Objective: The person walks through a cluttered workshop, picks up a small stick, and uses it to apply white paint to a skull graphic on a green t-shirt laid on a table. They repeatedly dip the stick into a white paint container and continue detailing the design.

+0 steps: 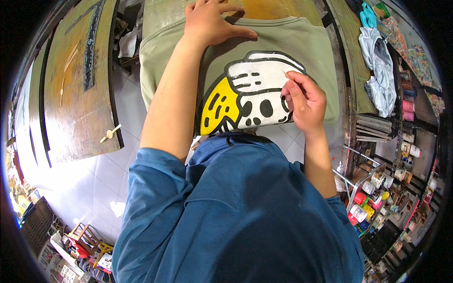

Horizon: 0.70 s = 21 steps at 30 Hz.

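Observation:
An olive-green garment [165, 52] lies over a wooden board [269, 9] in front of me, with a painted print [218, 101] of black-outlined white and yellow cartoon shapes. My left hand [212, 26] rests near the garment's far edge, its fingers spread, the forearm crossing the left side of the cloth. My right hand [304, 101] pinches a thin, pale pointed tool [285, 73] over the upper right of the white shape; whether its tip touches the cloth I cannot tell. My blue clothing fills the lower middle of the view.
Left stands another board [75, 118] with a dark ruler [92, 56] and wooden sticks. Right are crumpled silvery cloths [377, 70], spools [408, 106] and a metal-framed trolley [358, 184] beside several paint jars [358, 213]. Chairs and clutter [85, 240] lie at lower left on the tiled floor [101, 188].

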Tool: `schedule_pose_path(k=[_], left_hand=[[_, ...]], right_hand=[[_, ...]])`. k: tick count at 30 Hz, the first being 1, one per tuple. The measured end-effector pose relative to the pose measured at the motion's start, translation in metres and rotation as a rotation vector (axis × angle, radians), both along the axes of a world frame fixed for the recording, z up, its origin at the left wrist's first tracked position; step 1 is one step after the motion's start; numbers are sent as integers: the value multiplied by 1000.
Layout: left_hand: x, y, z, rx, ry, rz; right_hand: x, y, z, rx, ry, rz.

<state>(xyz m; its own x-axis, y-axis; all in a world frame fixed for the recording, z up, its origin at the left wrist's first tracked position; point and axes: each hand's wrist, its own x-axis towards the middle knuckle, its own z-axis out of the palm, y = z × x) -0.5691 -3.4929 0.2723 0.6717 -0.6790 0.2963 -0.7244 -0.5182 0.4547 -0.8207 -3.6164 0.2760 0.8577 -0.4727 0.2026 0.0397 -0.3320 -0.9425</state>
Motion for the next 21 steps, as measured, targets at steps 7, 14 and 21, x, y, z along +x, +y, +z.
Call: schedule_pose_path(k=[7,14,21], left_hand=[[0,-1,4,-13,31,-9],[-2,0,6,5,13,-7],[-1,-1,-2,-56,-10,1]], right_hand=[[6,34,23,94,-26,-161],[25,76,5,-456,-109,-106],[23,80,0,-636,-147,-88]])
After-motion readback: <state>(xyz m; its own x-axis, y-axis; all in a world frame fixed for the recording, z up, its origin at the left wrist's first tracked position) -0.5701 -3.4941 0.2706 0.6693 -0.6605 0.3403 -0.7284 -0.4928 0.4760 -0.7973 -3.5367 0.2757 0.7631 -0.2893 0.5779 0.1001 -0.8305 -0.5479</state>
